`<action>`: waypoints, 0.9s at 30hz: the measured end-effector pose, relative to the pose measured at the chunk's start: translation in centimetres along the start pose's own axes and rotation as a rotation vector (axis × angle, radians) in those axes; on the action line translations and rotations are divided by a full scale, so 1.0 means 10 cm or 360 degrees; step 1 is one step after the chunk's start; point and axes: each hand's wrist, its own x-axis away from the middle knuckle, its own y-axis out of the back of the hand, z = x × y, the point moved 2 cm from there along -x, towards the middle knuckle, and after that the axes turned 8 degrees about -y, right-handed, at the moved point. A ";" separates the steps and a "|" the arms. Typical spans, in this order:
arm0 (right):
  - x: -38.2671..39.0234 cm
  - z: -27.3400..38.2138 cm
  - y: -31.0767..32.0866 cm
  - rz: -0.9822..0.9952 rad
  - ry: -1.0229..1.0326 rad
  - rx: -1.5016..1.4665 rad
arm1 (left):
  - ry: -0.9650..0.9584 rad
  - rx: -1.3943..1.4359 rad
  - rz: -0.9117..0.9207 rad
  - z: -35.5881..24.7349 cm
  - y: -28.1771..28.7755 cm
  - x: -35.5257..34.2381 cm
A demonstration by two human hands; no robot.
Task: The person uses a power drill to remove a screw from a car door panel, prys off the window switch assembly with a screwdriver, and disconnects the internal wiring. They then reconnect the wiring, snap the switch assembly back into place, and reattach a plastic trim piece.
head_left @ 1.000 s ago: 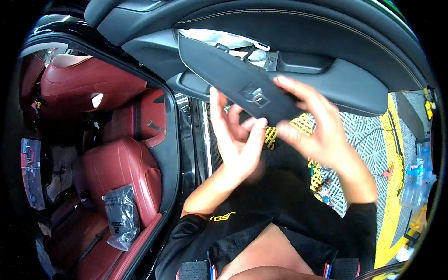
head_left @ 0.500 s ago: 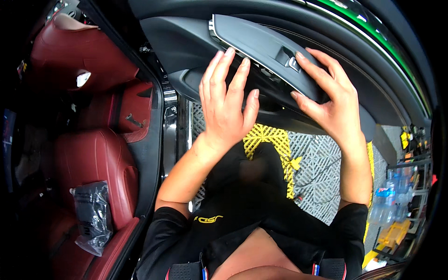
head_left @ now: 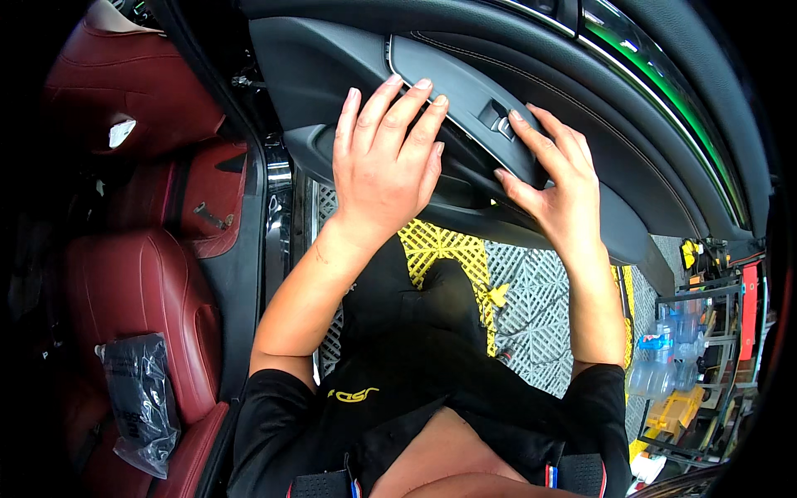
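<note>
A dark grey window switch panel (head_left: pixel 452 75) with a silver-edged switch (head_left: pixel 503 124) lies along the armrest of the car's door panel (head_left: pixel 614 124). The fingertips of my left hand (head_left: pixel 378 166) rest at its near edge, outstretched and slightly apart, the palm holding nothing. At the panel's right end is my right hand (head_left: pixel 560 178). Its thumb presses the near edge and its index finger lies beside the switch, while the other fingers reach over the far side, their grip partly hidden.
Left of me, a red car seat (head_left: pixel 141 274) bears a dark plastic-wrapped package (head_left: pixel 137 390). Below the door pull (head_left: pixel 311 149) lies a grey and yellow grid floor (head_left: pixel 531 290). Clear plastic bottles (head_left: pixel 664 349) and a yellow-brown box (head_left: pixel 674 411) stand on a rack at right.
The switch panel has gone from raised and tilted, its underside edge showing, to lying nearly flush in the armrest. Both hands moved down with it; the view shifted slightly.
</note>
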 end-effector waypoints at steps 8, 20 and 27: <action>0.21 -0.03 -0.03 -0.0363 -0.0192 0.0074 | -0.0046 -0.0072 -0.0014 0.10 -0.01 -0.01; 0.33 -0.07 -0.11 -0.0146 -0.0469 0.0013 | -0.0108 -0.0127 0.0034 0.13 -0.10 0.05; 0.28 -0.04 -0.09 0.0173 -0.0218 0.0169 | -0.0188 -0.0185 0.0095 0.14 -0.10 0.02</action>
